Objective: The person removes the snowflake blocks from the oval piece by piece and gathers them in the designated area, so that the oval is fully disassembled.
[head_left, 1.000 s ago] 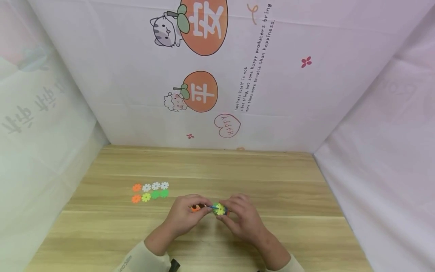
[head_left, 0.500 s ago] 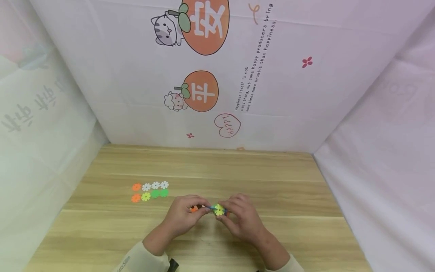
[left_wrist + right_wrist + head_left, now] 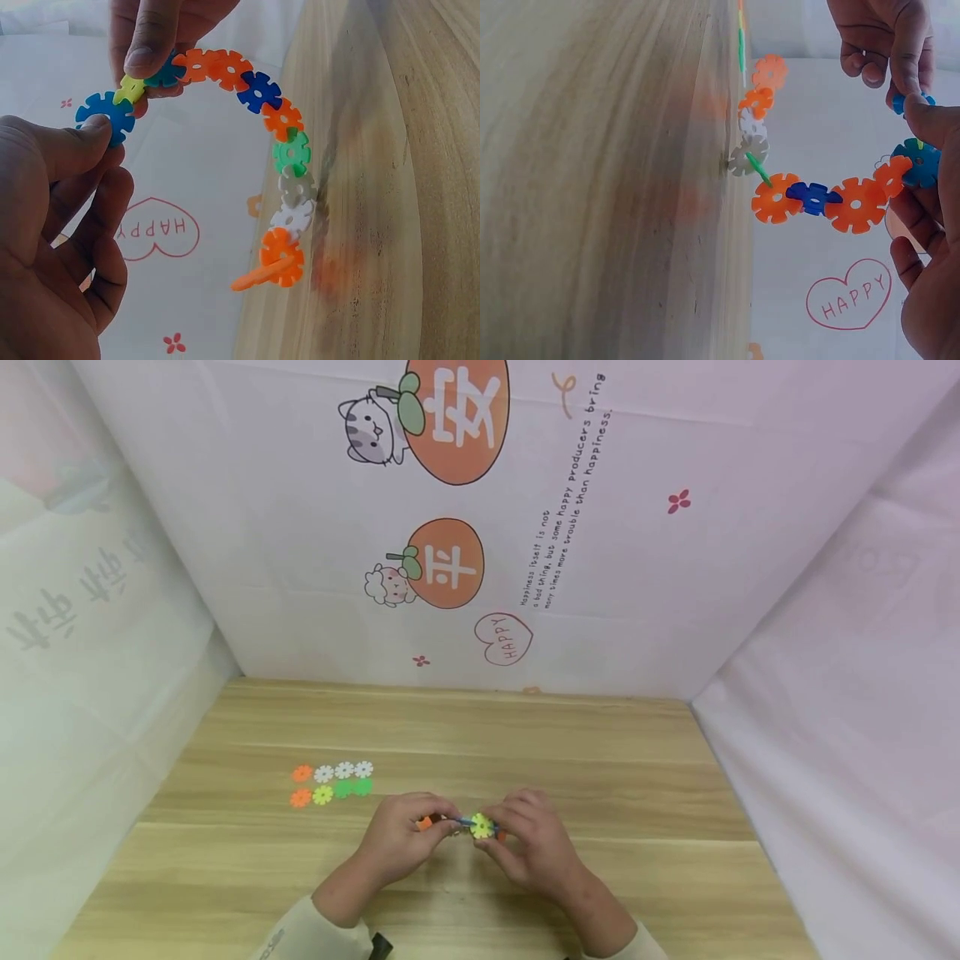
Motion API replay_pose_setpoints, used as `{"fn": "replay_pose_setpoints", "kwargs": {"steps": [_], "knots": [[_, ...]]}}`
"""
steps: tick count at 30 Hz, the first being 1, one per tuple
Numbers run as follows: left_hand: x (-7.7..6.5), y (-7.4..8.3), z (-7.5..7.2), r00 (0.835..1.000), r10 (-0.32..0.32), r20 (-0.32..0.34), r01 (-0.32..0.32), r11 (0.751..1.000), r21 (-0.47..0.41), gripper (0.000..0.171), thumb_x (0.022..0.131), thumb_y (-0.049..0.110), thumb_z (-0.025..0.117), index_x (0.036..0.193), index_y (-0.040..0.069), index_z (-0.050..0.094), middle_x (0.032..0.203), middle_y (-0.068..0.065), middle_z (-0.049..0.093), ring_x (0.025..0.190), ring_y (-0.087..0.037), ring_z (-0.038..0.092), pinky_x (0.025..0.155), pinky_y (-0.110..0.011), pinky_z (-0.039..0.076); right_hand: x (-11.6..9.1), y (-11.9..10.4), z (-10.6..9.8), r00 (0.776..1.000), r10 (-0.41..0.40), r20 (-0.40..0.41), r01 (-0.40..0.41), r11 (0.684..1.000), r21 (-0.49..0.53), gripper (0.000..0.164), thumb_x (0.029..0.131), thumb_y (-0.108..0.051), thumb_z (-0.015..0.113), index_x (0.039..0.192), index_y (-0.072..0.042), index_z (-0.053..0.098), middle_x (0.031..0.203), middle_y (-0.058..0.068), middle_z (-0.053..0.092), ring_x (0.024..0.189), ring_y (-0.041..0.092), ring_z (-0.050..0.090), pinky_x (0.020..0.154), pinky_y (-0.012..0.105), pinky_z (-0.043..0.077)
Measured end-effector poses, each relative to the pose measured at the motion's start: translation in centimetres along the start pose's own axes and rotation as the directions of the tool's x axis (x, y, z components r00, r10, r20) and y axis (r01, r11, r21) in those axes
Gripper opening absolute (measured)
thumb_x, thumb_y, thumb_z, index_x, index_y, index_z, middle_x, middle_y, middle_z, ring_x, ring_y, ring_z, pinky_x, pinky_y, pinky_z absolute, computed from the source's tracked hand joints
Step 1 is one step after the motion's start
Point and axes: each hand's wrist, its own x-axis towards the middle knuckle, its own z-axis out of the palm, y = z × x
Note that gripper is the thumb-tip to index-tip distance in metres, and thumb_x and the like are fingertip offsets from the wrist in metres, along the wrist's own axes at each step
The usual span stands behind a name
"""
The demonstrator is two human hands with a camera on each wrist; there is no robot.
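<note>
Between thumb and fingers, my left hand (image 3: 405, 835) pinches a blue notched plastic disc (image 3: 107, 116). My right hand (image 3: 534, 843) pinches a yellow disc (image 3: 482, 826) and the teal disc (image 3: 921, 163) beside it. Blue and yellow meet edge to edge; how deep their slots engage, I cannot tell. From the teal disc hangs a curved chain of interlocked discs, best seen in the left wrist view: orange, a dark blue disc (image 3: 259, 93), orange, a green disc (image 3: 292, 153), grey, a white disc (image 3: 292, 217), and orange discs (image 3: 281, 256) at its lower end.
Left of the hands, two short rows of loose discs lie flat on the wooden table (image 3: 600, 760): orange discs (image 3: 301, 797), white discs (image 3: 343, 770), a yellow one and green discs (image 3: 363, 787). A printed white cloth (image 3: 615, 635) stands along the table's back, with cloth at both sides.
The yellow disc has shifted slightly left and toward me, and has turned to show more of its face. Both hands keep their pinch, with hardly any movement. The loose discs lie unchanged.
</note>
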Motion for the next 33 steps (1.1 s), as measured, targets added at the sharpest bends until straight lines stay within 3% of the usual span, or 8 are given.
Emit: {"fn": "replay_pose_setpoints", "kwargs": {"steps": [3,6,10,14,22,27,30,33], "knots": [[0.0,0.0,-0.2,1.0,-0.006,-0.005,0.006,1.0,0.014,0.01,0.093,0.01,0.079,0.095,0.02,0.079,0.096,0.013,0.076,0.084,-0.004,0.071,0.07,-0.028,0.059,-0.1,0.2,-0.1,1.0,-0.01,0.004,0.011,1.0,-0.003,0.03,0.091,-0.031,0.082,0.114,-0.014,0.076,0.097,-0.012,0.072,0.097,0.012,0.06,0.093,0.038,0.046],[-0.1,-0.1,-1.2,0.998,-0.04,-0.053,0.043,0.997,0.065,0.01,0.092,0.01,0.08,0.095,0.02,0.078,0.094,0.011,0.076,0.079,-0.003,0.068,0.069,-0.027,0.058,-0.5,0.7,-0.5,1.0,-0.019,-0.023,0.019,1.0,-0.005,0.032,0.086,-0.025,0.085,0.112,-0.011,0.076,0.095,-0.01,0.072,0.093,0.012,0.061,0.089,0.035,0.048],[-0.1,-0.5,-3.1,0.988,-0.098,-0.122,0.115,0.984,0.136,0.014,0.089,0.011,0.082,0.092,0.023,0.078,0.091,0.012,0.076,0.075,-0.003,0.063,0.068,-0.027,0.057,-1.1,1.5,-1.3,0.997,0.001,-0.077,-0.003,1.0,-0.022,0.035,0.078,-0.019,0.087,0.109,-0.007,0.075,0.094,-0.005,0.072,0.09,0.015,0.062,0.086,0.035,0.048],[-0.5,-1.4,-4.3,0.972,-0.192,-0.137,0.215,0.961,0.177,0.011,0.09,0.017,0.083,0.094,0.026,0.079,0.091,0.018,0.074,0.075,-0.003,0.063,0.068,-0.026,0.056,-1.2,1.8,-1.7,0.998,0.03,-0.063,-0.032,0.999,-0.027,0.036,0.08,-0.022,0.087,0.111,-0.008,0.075,0.099,-0.005,0.072,0.095,0.016,0.063,0.09,0.038,0.046],[-2.0,-3.5,-5.6,0.889,-0.423,-0.175,0.454,0.863,0.22,0.007,0.091,0.023,0.082,0.096,0.028,0.081,0.093,0.016,0.075,0.08,-0.009,0.066,0.07,-0.029,0.057,-1.3,1.7,-1.6,0.997,0.056,-0.045,-0.058,0.998,-0.027,0.035,0.086,-0.027,0.085,0.114,-0.008,0.075,0.102,-0.005,0.073,0.098,0.016,0.063,0.089,0.036,0.048],[-2.7,-5.0,-6.5,0.811,-0.56,-0.17,0.585,0.763,0.275,0.009,0.092,0.026,0.081,0.1,0.023,0.079,0.096,0.01,0.076,0.092,-0.016,0.071,0.078,-0.037,0.058,-1.4,1.8,-1.6,0.997,0.061,-0.047,-0.062,0.998,-0.026,0.033,0.089,-0.03,0.083,0.114,-0.009,0.075,0.102,-0.007,0.073,0.098,0.015,0.062,0.088,0.036,0.047],[-3.1,-6.0,-7.0,0.774,-0.608,-0.178,0.631,0.711,0.312,0.01,0.093,0.026,0.079,0.099,0.02,0.077,0.095,0.007,0.076,0.093,-0.019,0.072,0.075,-0.039,0.058,-1.3,1.8,-1.6,0.997,0.06,-0.042,-0.062,0.998,-0.027,0.033,0.09,-0.031,0.082,0.114,-0.01,0.075,0.102,-0.007,0.072,0.098,0.014,0.062,0.089,0.035,0.047],[-3.4,-6.7,-7.4,0.754,-0.629,-0.187,0.651,0.68,0.337,0.01,0.093,0.026,0.078,0.098,0.017,0.076,0.097,0.003,0.077,0.092,-0.021,0.072,0.073,-0.039,0.058,-1.3,1.9,-1.6,0.998,0.056,-0.042,-0.057,0.998,-0.027,0.033,0.089,-0.03,0.082,0.114,-0.009,0.075,0.102,-0.006,0.073,0.098,0.015,0.063,0.089,0.036,0.048]]}}
